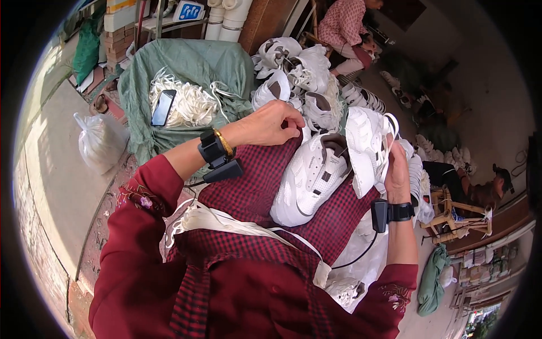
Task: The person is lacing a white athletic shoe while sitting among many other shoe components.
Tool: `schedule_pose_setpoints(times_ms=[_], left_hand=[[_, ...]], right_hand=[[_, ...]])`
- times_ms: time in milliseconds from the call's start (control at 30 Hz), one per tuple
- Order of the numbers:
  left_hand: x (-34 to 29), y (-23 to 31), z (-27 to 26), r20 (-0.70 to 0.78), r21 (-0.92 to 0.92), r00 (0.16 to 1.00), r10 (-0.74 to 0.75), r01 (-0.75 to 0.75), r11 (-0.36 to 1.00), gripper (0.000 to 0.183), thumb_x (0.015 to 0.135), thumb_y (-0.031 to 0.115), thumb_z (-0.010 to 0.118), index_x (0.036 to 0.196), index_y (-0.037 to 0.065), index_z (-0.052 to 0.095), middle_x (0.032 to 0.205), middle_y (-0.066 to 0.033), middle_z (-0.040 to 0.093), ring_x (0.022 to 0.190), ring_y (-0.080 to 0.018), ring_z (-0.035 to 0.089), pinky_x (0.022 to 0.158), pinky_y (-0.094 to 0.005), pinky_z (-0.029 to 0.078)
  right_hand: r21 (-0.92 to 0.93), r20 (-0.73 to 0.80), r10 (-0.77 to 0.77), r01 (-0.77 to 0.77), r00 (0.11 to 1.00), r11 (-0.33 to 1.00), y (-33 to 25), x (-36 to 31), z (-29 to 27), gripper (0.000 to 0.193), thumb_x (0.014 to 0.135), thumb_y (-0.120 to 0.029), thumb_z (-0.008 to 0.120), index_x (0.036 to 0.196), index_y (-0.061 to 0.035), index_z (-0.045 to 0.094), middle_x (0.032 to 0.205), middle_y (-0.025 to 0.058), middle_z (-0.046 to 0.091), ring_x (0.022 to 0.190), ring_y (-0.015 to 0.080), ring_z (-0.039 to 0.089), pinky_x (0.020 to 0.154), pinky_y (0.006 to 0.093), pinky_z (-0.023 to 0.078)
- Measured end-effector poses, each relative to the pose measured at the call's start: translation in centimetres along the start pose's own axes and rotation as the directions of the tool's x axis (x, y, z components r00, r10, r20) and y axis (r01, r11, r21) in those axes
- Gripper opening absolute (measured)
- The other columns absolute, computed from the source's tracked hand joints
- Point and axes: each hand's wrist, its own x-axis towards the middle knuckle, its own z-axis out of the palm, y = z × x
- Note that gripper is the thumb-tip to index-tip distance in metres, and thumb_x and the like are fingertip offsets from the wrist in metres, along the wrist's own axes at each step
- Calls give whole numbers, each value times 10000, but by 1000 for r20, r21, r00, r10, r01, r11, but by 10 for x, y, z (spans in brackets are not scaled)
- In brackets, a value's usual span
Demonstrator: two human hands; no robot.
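Observation:
A white sneaker (307, 183) with a dark lining lies on my lap, its toe toward me, over the red-and-black checked apron (237, 181). My right hand (397, 169) grips a second white sneaker (364, 148) at its edge, where a loop of white lace (390, 135) stands out. Above the lap sneaker's left side, my left hand (276, 122) is closed in a pinch; what its fingers hold, if anything, is hidden. A bundle of flat white laces (217, 220) lies across my waist.
A green sack (192, 56) ahead on the left bears a heap of white laces (189, 104) and a phone (163, 108). White sneakers (307, 68) are piled ahead. Other people (347, 28) sit beyond. A white plastic bag (99, 141) stands left; a wooden stool (457, 217) is right.

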Motion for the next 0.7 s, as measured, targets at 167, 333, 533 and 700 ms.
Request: schedule_pose_setpoints(times_ms=[167,333,533,700], left_hand=[[2,-1,7,5,19,999,-43,43,999,202,861,92,704,1016,-31,745,907,-162,732,827,-302,682,804,-391,541],[4,-1,14,-30,40,999,13,-12,999,193,842,81,699,993,-29,751,850,-161,727,798,-317,688,782,-398,546],[29,-1,31,22,22,991,135,-136,991,197,906,69,625,981,-85,722,922,-254,720,796,-385,676,772,-428,533],[88,3,55,349,-91,926,-140,182,979,659,1054,490,458,934,-115,689,779,-218,659,723,-310,625,730,-422,502]], right_hand=[[-120,52,-43,49,998,992,2,-7,-11,389,1042,-341,631,1183,21,664,1026,37,713,891,104,659,780,253,521],[-608,295,33,161,955,777,3,-12,11,345,997,-361,673,1045,-23,628,944,-5,653,872,88,589,783,244,463],[87,-143,-87,100,986,991,0,-26,-12,370,983,-258,634,1236,11,617,1113,81,703,952,172,668,897,308,506],[-465,-6,-393,346,919,815,2,-89,-23,502,891,-373,715,1175,36,649,1009,67,676,910,151,604,842,303,475]])
